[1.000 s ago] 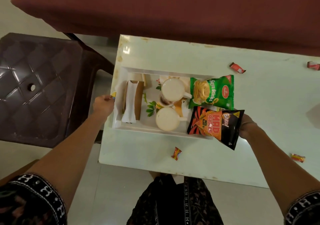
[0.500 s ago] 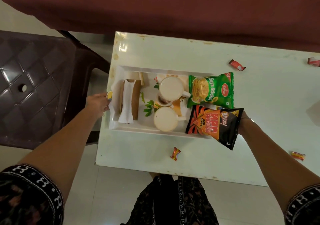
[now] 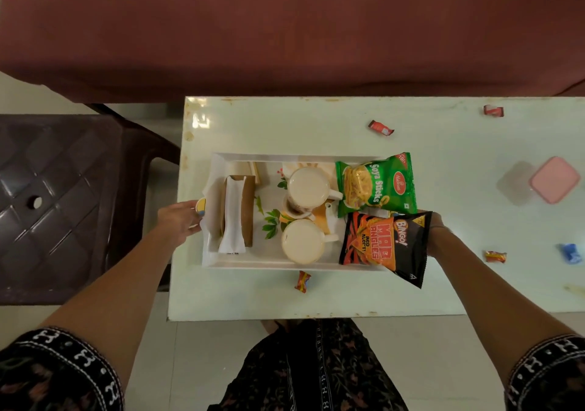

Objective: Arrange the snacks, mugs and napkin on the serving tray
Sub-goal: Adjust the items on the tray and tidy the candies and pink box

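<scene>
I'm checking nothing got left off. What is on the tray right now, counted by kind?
Mugs: 2, far and near
Snack packets: 2, green Soya Sticks and black Mad Angles
Wrapped napkin: 1
Total: 5 on the tray

tray (image 3: 272, 265): white, loaded | mugs (image 3: 305, 219): centre | snack packets (image 3: 380, 214): right | napkin (image 3: 233, 217): left

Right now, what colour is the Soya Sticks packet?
Green, seen from the head view: Soya Sticks packet.

Pale table (image 3: 443, 173) on tiled floor (image 3: 196, 363), dark plastic chair (image 3: 63, 204) alongside
</scene>
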Tool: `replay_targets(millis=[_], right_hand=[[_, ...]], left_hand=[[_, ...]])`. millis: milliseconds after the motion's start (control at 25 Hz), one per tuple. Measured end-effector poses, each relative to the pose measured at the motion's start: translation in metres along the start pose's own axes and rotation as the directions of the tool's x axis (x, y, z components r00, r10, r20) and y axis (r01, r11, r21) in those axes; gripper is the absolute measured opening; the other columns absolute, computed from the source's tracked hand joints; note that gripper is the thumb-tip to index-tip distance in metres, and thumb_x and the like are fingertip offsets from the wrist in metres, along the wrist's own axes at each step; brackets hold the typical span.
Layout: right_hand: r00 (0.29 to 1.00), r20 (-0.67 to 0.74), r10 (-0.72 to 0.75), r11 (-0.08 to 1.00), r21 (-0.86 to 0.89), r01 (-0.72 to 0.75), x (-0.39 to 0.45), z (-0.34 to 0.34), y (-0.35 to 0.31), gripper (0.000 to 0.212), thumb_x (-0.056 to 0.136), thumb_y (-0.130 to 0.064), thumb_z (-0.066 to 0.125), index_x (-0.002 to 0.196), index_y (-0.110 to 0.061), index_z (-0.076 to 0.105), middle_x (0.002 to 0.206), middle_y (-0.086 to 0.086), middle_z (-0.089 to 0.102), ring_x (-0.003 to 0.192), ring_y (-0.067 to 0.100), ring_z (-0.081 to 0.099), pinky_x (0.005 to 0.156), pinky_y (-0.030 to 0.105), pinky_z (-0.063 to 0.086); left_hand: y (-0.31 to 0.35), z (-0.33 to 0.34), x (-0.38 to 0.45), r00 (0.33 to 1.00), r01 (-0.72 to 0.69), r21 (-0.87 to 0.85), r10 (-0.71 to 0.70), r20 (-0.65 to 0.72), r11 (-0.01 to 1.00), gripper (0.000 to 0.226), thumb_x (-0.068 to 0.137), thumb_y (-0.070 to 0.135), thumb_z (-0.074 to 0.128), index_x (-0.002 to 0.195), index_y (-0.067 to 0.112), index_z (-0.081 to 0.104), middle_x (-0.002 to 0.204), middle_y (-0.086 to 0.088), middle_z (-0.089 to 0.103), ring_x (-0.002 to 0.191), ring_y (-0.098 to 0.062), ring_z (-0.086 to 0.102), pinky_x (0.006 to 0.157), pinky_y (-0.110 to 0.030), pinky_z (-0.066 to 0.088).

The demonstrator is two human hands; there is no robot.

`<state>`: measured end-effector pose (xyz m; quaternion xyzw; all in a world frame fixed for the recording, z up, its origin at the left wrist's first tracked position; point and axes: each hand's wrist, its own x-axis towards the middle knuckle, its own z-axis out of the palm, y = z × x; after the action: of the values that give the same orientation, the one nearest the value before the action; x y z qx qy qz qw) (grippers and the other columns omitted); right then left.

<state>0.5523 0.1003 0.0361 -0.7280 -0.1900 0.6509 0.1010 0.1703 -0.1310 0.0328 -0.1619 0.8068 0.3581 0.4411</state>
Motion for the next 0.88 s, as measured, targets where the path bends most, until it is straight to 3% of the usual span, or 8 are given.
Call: replay_targets(millis=[120, 280, 360, 440, 560, 680, 880], right_hand=[[1.0, -0.014, -0.014, 1.0, 0.018, 0.015, -0.011, -0.027, -0.013, 0.034, 0.094, -0.023, 0.031, 0.071, -0.011, 0.054, 0.038, 0.007, 0.061, 0.037, 0.022, 0.061, 0.054, 0.031, 0.046], [1.0, 0.017, 0.003, 0.999, 0.047, -0.004, -0.017, -0.067, -0.037, 0.034, 0.094, -0.023, 0.032, 0.069, -0.011, 0.051, 0.035, 0.006, 0.059, 0.029, 0.018, 0.058, 0.034, 0.02, 0.048], [0.999, 0.036, 0.001, 0.999, 0.049, -0.003, -0.011, -0.086, -0.053, 0.033, 0.094, -0.021, 0.033, 0.069, -0.01, 0.051, 0.036, 0.007, 0.059, 0.03, 0.017, 0.058, 0.041, 0.022, 0.048], [0.999, 0.046, -0.001, 1.0, 0.01, 0.0, -0.002, -0.102, -0.068, 0.031, 0.093, -0.02, 0.033, 0.07, -0.009, 0.051, 0.037, 0.007, 0.059, 0.031, 0.017, 0.058, 0.054, 0.031, 0.044], [0.996, 0.086, -0.001, 1.0, 0.027, -0.001, 0.018, -0.125, -0.09, 0.032, 0.094, -0.018, 0.031, 0.07, -0.009, 0.051, 0.044, 0.011, 0.06, 0.044, 0.023, 0.061, 0.06, 0.033, 0.041], [0.996, 0.09, -0.001, 1.0, 0.0, 0.001, 0.039, -0.144, -0.103, 0.031, 0.094, -0.02, 0.031, 0.074, -0.01, 0.052, 0.071, 0.011, 0.056, 0.066, 0.027, 0.053, 0.068, 0.034, 0.044], [0.995, 0.099, 0.018, 0.999, -0.043, -0.013, 0.071, -0.168, -0.113, 0.032, 0.094, -0.023, 0.029, 0.075, -0.012, 0.052, 0.08, 0.011, 0.054, 0.072, 0.027, 0.052, 0.074, 0.035, 0.044]], left_hand=[[0.01, 0.02, -0.024, 0.998, -0.042, -0.02, 0.043, 0.048, 0.999, 0.025, 0.08, -0.011, 0.06, 0.102, 0.001, 0.063, 0.102, -0.019, 0.064, 0.089, -0.029, 0.063, 0.085, -0.042, 0.052], [0.016, 0.059, -0.053, 0.995, -0.082, -0.028, 0.083, 0.051, 0.996, 0.019, 0.079, -0.013, 0.057, 0.089, 0.002, 0.064, 0.073, -0.014, 0.066, 0.062, -0.021, 0.063, 0.07, -0.039, 0.052], [0.014, 0.078, -0.063, 0.995, -0.082, -0.032, 0.084, 0.063, 0.996, 0.021, 0.077, -0.015, 0.052, 0.076, 0.003, 0.063, 0.05, -0.007, 0.067, 0.044, -0.016, 0.063, 0.061, -0.035, 0.049], [0.012, 0.094, -0.07, 0.995, -0.076, -0.038, 0.078, 0.056, 0.996, 0.026, 0.076, -0.015, 0.049, 0.07, 0.006, 0.062, 0.04, -0.001, 0.063, 0.034, -0.011, 0.059, 0.058, -0.032, 0.047], [0.012, 0.124, -0.073, 0.996, -0.078, -0.031, 0.079, 0.045, 0.996, 0.032, 0.08, -0.015, 0.041, 0.074, 0.01, 0.061, 0.04, 0.002, 0.063, 0.034, -0.009, 0.059, 0.057, -0.031, 0.046], [0.007, 0.15, -0.078, 0.998, -0.063, -0.011, 0.064, 0.007, 0.998, 0.03, 0.083, -0.011, 0.039, 0.076, 0.009, 0.061, 0.039, 0.002, 0.063, 0.035, -0.008, 0.06, 0.056, -0.03, 0.047], [0.0, 0.187, -0.08, 0.998, -0.058, -0.027, 0.057, -0.031, 0.998, 0.029, 0.085, -0.01, 0.037, 0.094, 0.002, 0.061, 0.037, -0.003, 0.062, 0.034, -0.012, 0.059, 0.053, -0.03, 0.048]])
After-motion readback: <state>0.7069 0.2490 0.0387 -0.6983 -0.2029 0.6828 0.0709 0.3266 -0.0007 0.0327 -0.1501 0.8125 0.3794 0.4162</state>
